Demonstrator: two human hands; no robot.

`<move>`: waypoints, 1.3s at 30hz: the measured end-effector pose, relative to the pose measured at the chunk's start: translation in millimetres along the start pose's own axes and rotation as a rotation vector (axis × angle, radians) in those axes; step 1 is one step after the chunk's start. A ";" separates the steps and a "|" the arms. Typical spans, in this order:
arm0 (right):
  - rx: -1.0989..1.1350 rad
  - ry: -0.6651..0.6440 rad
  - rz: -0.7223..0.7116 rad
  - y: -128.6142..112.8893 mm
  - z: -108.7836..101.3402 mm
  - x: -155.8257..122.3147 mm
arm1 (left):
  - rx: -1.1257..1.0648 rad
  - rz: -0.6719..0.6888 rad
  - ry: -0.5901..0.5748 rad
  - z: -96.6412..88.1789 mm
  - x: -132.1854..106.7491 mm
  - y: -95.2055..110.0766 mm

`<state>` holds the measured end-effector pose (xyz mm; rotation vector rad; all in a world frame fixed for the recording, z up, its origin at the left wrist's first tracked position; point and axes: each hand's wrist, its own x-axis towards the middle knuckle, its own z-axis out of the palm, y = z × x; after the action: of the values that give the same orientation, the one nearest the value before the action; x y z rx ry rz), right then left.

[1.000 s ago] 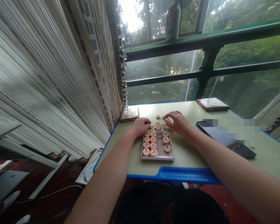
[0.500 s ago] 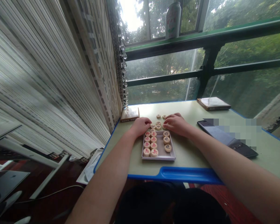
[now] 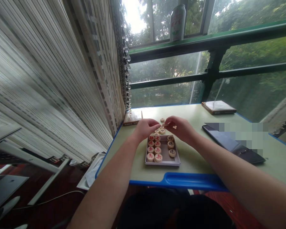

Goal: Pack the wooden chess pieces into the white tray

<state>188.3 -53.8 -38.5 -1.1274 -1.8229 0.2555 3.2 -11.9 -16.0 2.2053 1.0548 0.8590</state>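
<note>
My left hand [image 3: 147, 128] and my right hand [image 3: 180, 127] come together just beyond a shallow white box [image 3: 163, 164]. A pale Chinese chess piece [image 3: 164, 124] appears pinched at the fingertips of my right hand. The left fingers are pressed together beside it; whether they grip anything is hidden. Below the fingers lie several loose wooden pieces [image 3: 162, 131], and one more piece [image 3: 162, 120] sits behind them. Inside the box, red-marked pieces [image 3: 157, 149] fill two columns at the left. Three dark-marked pieces [image 3: 171, 144] line its right side.
A dark phone-like case [image 3: 225, 140] lies at the right. One flat box [image 3: 218, 107] rests at the back right, another [image 3: 132, 117] at the back left. The table has a blue edge tray [image 3: 195, 180]. A can [image 3: 177, 23] stands on the window ledge; a curtain [image 3: 62, 63] hangs left.
Both hands have moved inward until their fingertips nearly meet over the loose pieces. A piece now shows at my right fingertips. The pieces in the box keep their places.
</note>
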 end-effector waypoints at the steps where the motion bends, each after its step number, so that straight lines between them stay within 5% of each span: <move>1: 0.017 0.014 -0.047 -2.5 -0.6 -0.4 | -0.040 -0.013 -0.026 -0.4 -1.6 3.1; 12: 0.040 -0.006 -0.177 -0.9 0.1 -2.8 | -0.355 -0.157 -0.159 4.6 -4.8 14.0; 20: -0.017 -0.045 -0.201 -6.5 -0.5 -4.4 | -0.443 -0.289 -0.095 4.4 -1.1 11.0; 39: -0.157 -0.062 -0.174 -10.1 -7.9 -4.5 | -0.465 -0.234 -0.159 -0.9 -3.7 11.2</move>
<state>189.2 -65.1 -31.0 -1.0695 -2.0113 0.0469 6.0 -20.8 -8.7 1.6953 0.9059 0.7240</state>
